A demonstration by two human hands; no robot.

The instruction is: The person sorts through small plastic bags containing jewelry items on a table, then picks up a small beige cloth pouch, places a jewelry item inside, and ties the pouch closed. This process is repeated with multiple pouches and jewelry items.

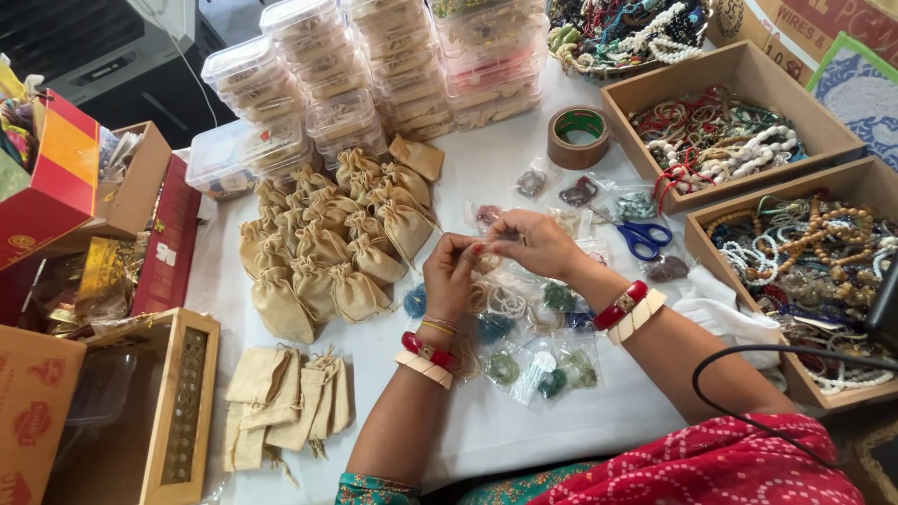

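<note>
a white-covered table (pixel 524 430) fills the view, crowded from edge to edge. at the far left stand a red and orange box (pixel 47 178) and open cardboard boxes (pixel 131 187) with papers in them; lower down sits a wooden box with a slotted lid (pixel 182 411). beside it lies a flat stack of empty burlap pouches (pixel 281 402), and above that a heap of filled, tied burlap pouches (pixel 327 243). behind the heap, clear plastic lidded boxes (pixel 374 65) are stacked in columns, with pale contents i cannot make out.

in the middle, the left hand (pixel 452 276) and right hand (pixel 533 241) meet just above the table, fingertips pinched together on a small clear packet (pixel 486 264) held between them; both hands are closed on it. what is inside it is too small to tell. under and around the hands lie small clear bags of beads (pixel 524 360) in blue, green and white. each wrist wears red and cream bangles.

further right sit a roll of brown tape (pixel 578 137) and blue-handled scissors (pixel 644 238). at the right edge, two open wooden trays (pixel 748 65) hold tangled bead necklaces in white, red, green and brown, and a round basket (pixel 627 33) at the top holds more. a black cable (pixel 748 360) loops across the lower right, over red patterned cloth.
</note>
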